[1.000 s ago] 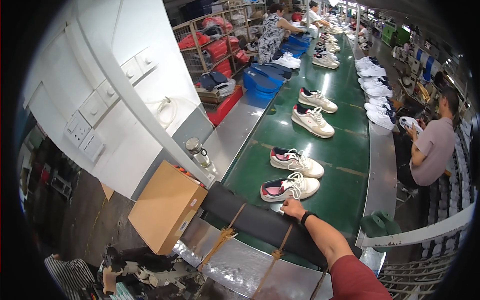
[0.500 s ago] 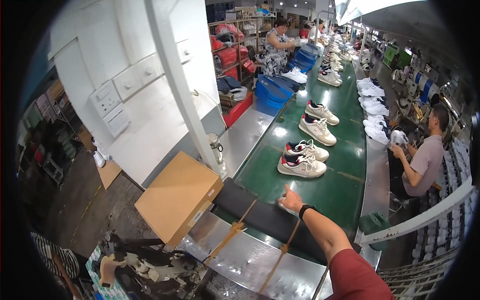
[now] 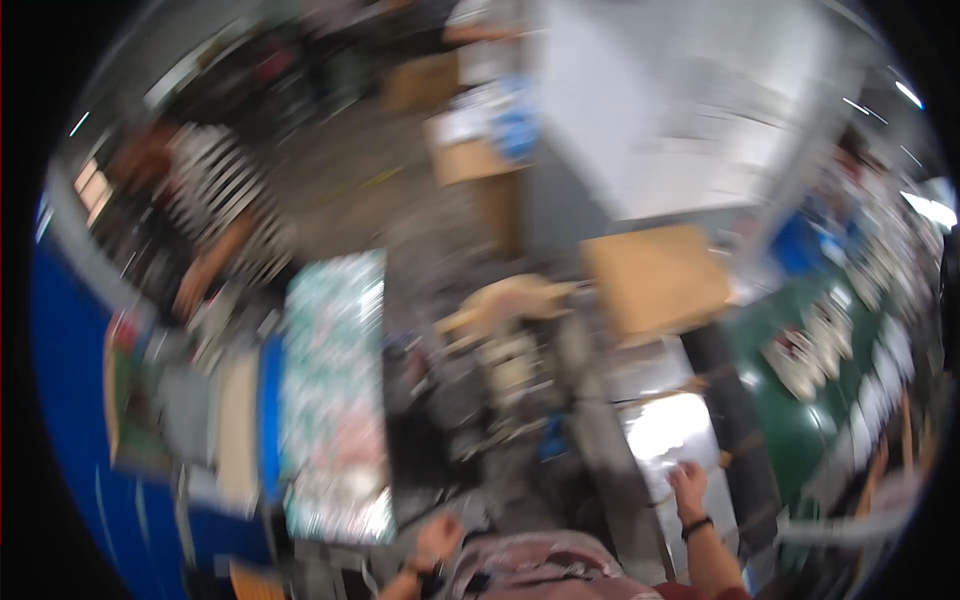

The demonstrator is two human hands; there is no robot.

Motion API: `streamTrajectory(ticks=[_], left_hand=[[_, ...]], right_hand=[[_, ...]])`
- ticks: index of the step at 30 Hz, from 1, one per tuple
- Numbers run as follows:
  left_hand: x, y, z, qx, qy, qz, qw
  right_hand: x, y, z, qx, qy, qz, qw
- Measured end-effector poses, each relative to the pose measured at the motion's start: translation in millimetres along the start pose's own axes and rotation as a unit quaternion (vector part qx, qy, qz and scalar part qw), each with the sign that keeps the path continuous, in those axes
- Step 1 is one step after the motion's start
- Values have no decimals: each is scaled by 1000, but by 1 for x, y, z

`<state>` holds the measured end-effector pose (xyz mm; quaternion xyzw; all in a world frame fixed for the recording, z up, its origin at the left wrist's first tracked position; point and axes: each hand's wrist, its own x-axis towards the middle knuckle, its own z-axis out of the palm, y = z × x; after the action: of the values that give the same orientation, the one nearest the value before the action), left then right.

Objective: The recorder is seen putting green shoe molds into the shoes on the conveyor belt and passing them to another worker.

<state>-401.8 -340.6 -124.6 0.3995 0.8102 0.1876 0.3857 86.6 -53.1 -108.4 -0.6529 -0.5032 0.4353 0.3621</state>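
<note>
The whole picture is smeared by motion. My right hand [image 3: 688,488], with a dark band at the wrist, is over the shiny metal plate [image 3: 668,428] at the end of the conveyor; its fingers are blurred and nothing is seen in it. Low in the middle, close to my body, is my left hand [image 3: 440,537], also with something dark at the wrist and its fingers too smeared to read. Pale sneakers [image 3: 795,365] stand on the green conveyor belt [image 3: 765,405] to the right.
A brown carton [image 3: 660,285] sits beside the conveyor end. Dark machinery [image 3: 510,380] fills the middle. On the left is a table with a patterned, shiny cover [image 3: 335,400], and behind it a person in a striped top [image 3: 225,190] leans forward.
The view has swung left and down, so the conveyor now lies at the right edge. My right hand has drawn back from near the sneakers; my left hand has come into view.
</note>
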Motion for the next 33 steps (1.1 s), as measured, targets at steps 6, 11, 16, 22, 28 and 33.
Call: streamTrajectory(ticks=[6,11,16,22,28,33], left_hand=[[-18,4,-109,-71,77,87,991],[-7,-23,-215,265,204,164,928],[28,-94,-288,430,-31,-66,900],[26,-56,-266,472,-124,-12,873],[-27,131,-151,279,103,397,868],[-46,263,-79,213,163,539,799]], right_hand=[[-150,9,110,-94,-223,148,959],[-168,-5,117,-185,-306,75,931],[-159,5,78,-134,-265,190,936],[-165,14,58,-47,-226,235,944],[-143,-77,118,304,-387,381,783],[-130,-176,119,510,-473,345,630]])
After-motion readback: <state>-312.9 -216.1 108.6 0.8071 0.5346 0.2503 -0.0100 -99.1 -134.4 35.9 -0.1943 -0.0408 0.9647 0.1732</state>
